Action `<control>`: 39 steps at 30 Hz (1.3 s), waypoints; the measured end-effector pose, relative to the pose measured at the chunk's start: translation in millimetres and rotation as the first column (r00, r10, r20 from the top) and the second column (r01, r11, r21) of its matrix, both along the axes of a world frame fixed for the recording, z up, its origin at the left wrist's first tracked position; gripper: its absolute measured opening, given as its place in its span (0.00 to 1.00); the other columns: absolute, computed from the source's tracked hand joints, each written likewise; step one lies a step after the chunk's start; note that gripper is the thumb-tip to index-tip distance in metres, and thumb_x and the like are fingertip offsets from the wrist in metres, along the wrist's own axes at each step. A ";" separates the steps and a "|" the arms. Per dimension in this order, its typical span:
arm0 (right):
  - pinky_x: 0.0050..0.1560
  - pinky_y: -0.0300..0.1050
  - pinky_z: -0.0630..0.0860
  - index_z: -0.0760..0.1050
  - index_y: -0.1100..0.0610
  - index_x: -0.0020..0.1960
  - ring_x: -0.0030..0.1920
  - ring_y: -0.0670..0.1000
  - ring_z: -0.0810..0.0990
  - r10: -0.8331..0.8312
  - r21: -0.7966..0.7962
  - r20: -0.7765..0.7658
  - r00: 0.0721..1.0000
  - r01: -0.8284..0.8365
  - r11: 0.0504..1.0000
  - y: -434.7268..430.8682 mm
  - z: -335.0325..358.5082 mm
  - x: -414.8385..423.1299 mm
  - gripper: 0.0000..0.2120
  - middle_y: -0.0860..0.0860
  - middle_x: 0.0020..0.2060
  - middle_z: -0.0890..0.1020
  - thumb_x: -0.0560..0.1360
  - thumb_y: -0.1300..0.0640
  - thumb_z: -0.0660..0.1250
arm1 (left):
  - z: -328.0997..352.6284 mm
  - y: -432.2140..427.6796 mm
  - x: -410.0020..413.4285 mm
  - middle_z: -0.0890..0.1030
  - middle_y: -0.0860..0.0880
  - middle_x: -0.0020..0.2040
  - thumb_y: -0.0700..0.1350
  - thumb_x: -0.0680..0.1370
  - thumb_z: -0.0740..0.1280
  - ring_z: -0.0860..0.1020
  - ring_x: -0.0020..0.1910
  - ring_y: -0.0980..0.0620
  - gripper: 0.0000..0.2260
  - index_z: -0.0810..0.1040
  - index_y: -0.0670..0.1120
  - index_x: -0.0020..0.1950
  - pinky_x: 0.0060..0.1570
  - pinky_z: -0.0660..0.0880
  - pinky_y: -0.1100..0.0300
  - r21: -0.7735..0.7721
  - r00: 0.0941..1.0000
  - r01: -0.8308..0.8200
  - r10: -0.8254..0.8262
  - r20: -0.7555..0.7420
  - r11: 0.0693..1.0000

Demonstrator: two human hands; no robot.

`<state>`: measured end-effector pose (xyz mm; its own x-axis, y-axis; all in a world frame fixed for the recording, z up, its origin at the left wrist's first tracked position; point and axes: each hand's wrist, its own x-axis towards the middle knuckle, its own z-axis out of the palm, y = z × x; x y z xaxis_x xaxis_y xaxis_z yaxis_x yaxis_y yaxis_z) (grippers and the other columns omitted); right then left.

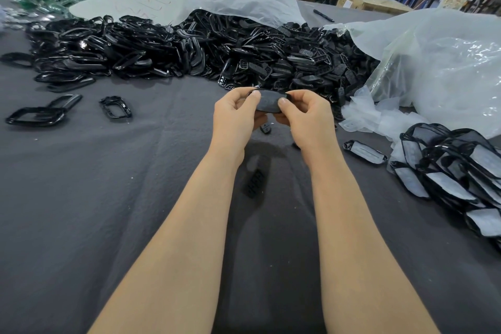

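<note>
One shell (pixel 267 102) sits pinched by the fingers (pixel 283 103) of left hand (pixel 233 119) and right hand (pixel 305 119) — likely mid-fitting. A small finished stack (pixel 450 171) lies right of it; a huge pile (pixel 176 46) waits behind.

At twelve o'clock we see a heap of glossy black plastic frames (pixel 113 46); beneath, our matt grey cloth table cover (pixel 108 184); at two o'clock, a crinkled translucent plastic bag (pixel 439 62).

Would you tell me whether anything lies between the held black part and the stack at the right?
A single film-covered part and crumpled clear film lie on the cloth between the black part and the stack.
</note>
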<state>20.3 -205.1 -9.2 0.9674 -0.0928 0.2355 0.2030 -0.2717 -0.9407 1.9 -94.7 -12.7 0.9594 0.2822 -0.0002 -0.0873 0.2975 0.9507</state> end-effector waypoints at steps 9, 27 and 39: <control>0.44 0.43 0.80 0.76 0.54 0.44 0.40 0.49 0.83 0.004 -0.004 -0.029 1.000 -0.005 1.000 1.5 -0.8 0.0 0.05 0.52 0.40 0.82 0.76 0.62 0.67 | 0.9 1.7 -0.7 0.83 0.48 0.44 0.37 0.78 0.66 0.82 0.45 0.53 0.06 0.80 0.48 0.47 0.43 0.80 0.63 0.048 1.000 0.010 -0.010 0.013 0.999; 0.35 0.32 0.76 0.75 0.53 0.42 0.34 0.43 0.80 -0.005 0.139 -0.074 0.997 0.016 0.990 -1.6 3.4 -3.2 0.08 0.50 0.37 0.81 0.76 0.64 0.66 | 0.3 -0.1 -1.9 0.83 0.45 0.48 0.40 0.80 0.63 0.82 0.46 0.53 0.06 0.78 0.48 0.54 0.45 0.80 0.63 0.168 0.997 0.079 -0.082 0.009 0.983; 0.36 0.31 0.77 0.74 0.51 0.41 0.34 0.42 0.80 -0.013 0.138 -0.069 0.998 0.022 0.990 -0.1 3.8 -5.4 0.10 0.48 0.37 0.80 0.77 0.64 0.66 | -1.5 0.7 -1.0 0.83 0.46 0.47 0.37 0.81 0.61 0.82 0.47 0.53 0.09 0.78 0.47 0.55 0.47 0.79 0.64 0.201 0.996 0.082 -0.085 0.008 0.976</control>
